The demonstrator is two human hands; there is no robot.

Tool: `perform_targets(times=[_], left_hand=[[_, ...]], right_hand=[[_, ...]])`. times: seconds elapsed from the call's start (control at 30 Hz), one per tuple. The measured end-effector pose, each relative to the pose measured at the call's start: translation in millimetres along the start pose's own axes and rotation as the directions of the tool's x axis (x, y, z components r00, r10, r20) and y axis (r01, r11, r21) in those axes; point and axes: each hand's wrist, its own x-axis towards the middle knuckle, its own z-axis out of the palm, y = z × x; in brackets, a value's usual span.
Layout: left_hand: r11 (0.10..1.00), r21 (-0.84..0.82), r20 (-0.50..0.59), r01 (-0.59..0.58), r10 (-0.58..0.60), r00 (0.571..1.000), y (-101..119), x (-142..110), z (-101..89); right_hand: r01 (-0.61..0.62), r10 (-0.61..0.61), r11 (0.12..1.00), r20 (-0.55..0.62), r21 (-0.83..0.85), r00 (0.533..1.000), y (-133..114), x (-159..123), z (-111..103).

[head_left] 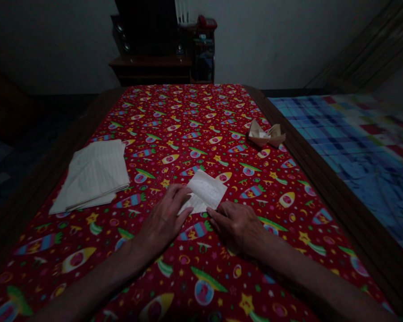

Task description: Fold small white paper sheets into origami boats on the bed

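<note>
A small folded sheet of pale paper [208, 188] lies on the red patterned cloth in front of me, with a crease running across it and faint marks on its surface. My left hand [166, 210] holds its left side, fingers curled over the edge and thumb at the lower edge. At the lower right corner, my right hand [237, 223] is closed on the paper with thumb and finger. Part of the paper's left side is hidden under my left fingers.
A stack of paper sheets [96, 174] lies to the left. Folded paper shapes [266, 134] stand near the table's right edge. Beyond the red tablecloth [188, 107] are a dark screen [148, 27] and a red telephone [206, 22]. A checked bedcover [325, 129] is on the right.
</note>
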Motion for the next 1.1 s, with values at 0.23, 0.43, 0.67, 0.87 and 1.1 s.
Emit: perform_targets(times=[0.23, 0.43, 0.67, 0.87, 1.1], left_hand=[[0.918, 0.24, 0.267, -0.316, 0.251, 0.931, 14.6, -3.0, -4.0], [0.894, 0.276, 0.325, -0.354, 0.26, 0.909, 12.6, -7.6, -6.7], [0.908, 0.308, 0.31, -0.285, 0.187, 0.932, 3.9, -20.6, -12.4], [0.89, 0.29, 0.344, -0.35, 0.244, 0.907, 14.0, -17.6, -8.3], [0.904, 0.252, 0.336, -0.346, 0.254, 0.907, 22.3, -14.8, -6.6]], right_hand=[[-0.008, 0.008, 1.0, -0.034, 0.01, 0.999, -2.4, 4.8, -4.9], [-0.027, 0.026, 1.0, -0.084, -0.01, 0.996, -2.8, 4.0, -5.0], [-0.008, 0.004, 0.998, -0.07, -0.065, 0.998, -3.7, 1.8, -4.8], [-0.019, 0.018, 0.998, -0.032, -0.058, 0.999, -8.2, 5.4, -6.4], [-0.014, 0.011, 0.999, -0.045, -0.051, 0.999, -7.2, 4.2, -6.6]])
